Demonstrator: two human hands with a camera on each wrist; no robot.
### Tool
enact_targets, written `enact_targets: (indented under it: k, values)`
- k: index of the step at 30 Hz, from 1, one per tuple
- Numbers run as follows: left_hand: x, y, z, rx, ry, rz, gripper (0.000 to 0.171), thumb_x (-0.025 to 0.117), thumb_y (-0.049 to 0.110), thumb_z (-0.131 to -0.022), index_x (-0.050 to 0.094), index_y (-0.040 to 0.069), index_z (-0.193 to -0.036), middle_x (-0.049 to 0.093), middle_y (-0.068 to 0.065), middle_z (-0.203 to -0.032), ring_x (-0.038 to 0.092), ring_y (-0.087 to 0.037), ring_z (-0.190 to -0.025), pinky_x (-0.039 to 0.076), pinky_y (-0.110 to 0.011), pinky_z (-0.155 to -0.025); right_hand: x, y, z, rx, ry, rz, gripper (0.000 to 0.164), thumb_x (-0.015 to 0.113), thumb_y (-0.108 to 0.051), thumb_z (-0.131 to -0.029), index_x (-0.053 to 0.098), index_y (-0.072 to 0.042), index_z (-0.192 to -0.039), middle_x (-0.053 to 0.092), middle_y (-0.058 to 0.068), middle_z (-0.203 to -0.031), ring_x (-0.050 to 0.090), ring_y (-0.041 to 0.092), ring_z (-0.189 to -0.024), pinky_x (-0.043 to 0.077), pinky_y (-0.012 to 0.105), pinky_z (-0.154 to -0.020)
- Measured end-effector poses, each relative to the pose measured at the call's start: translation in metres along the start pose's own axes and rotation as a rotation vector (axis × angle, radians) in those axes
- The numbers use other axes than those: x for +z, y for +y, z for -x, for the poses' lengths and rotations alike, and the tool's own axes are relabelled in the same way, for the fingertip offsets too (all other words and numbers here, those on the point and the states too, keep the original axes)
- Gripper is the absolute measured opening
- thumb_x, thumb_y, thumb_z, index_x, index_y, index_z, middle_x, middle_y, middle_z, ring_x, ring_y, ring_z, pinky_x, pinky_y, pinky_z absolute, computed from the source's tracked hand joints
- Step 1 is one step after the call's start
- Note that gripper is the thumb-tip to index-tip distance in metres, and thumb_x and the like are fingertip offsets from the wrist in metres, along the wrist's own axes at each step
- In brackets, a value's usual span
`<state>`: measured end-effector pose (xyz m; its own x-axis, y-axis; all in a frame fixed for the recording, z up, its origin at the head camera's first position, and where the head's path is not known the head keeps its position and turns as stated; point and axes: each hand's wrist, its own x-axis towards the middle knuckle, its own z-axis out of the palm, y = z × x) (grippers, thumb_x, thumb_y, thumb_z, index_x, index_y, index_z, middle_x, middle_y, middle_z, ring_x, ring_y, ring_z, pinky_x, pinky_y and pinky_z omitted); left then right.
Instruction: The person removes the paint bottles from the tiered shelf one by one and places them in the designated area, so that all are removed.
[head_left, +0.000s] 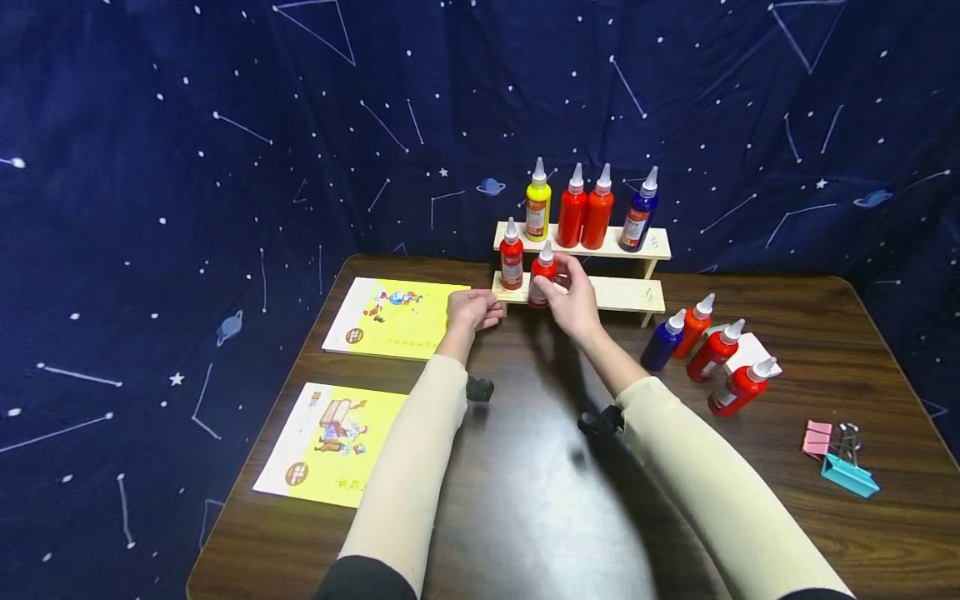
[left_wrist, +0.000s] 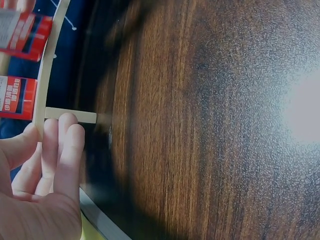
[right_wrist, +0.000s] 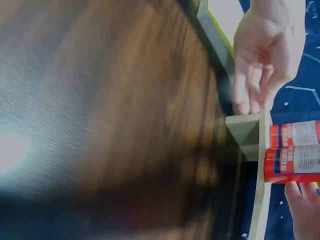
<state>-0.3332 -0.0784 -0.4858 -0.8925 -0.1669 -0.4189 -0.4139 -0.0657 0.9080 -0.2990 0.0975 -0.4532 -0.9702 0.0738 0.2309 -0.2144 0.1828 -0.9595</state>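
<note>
Starry blue cloth (head_left: 225, 192) hangs behind your wooden table (head_left: 540, 500), with a two-tier rack (head_left: 656, 242) at its far side. Your left hand (head_left: 472, 310) pinches the left end of the lower tier (head_left: 622, 292); your right hand (head_left: 576, 307) grasps a red bottle (head_left: 542, 268) between thumb and fingers at that tier's front edge, just right of a standing bottle (head_left: 512, 260). I can't tell whether its base rests fully on the wood. If it overhangs, loosening your fingers too soon would likely tip it forward. Sliding it left could knock its neighbour, since the gap is small. Tugging the rack with your left hand might shake the upper bottles (head_left: 572, 218), whose tall nozzles (head_left: 577, 177) probably make them easy to topple.
</note>
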Motion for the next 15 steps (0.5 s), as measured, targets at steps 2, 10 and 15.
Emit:
enact_targets:
  k: [2,10,15]
  values:
    - [0.001,0.0,0.0,0.009,-0.004,-0.003,0.026,0.066,0.006,-0.089,0.066,-0.002,-0.114,0.07,-0.019,-0.098,0.07,-0.029,-0.091,0.059,-0.035,-0.076,-0.007,0.0,0.012,-0.012,0.004,-0.02,0.048,0.067,-0.007,-0.089,0.048,0.004,-0.131,0.057,0.023,-0.123,0.057,0.037,-0.112,0.048,0.043,-0.099]
    - [0.0,-0.001,0.001,0.0,-0.003,0.009,0.026,0.065,0.005,-0.089,0.066,-0.002,-0.114,0.071,-0.017,-0.091,0.069,-0.031,-0.093,0.058,-0.038,-0.079,-0.053,-0.02,0.086,0.018,0.071,0.017,0.045,0.064,0.002,-0.088,0.049,0.013,-0.129,0.058,0.03,-0.12,0.059,0.04,-0.105,0.05,0.019,-0.087]
    - [0.001,0.0,0.002,0.011,0.005,0.015,0.025,0.065,0.004,-0.088,0.066,-0.003,-0.113,0.071,-0.02,-0.095,0.069,-0.031,-0.092,0.058,-0.039,-0.079,-0.086,0.007,0.127,0.006,0.17,0.06,0.045,0.068,0.003,-0.085,0.053,0.01,-0.127,0.061,0.028,-0.118,0.062,0.019,-0.1,0.049,0.008,-0.081]
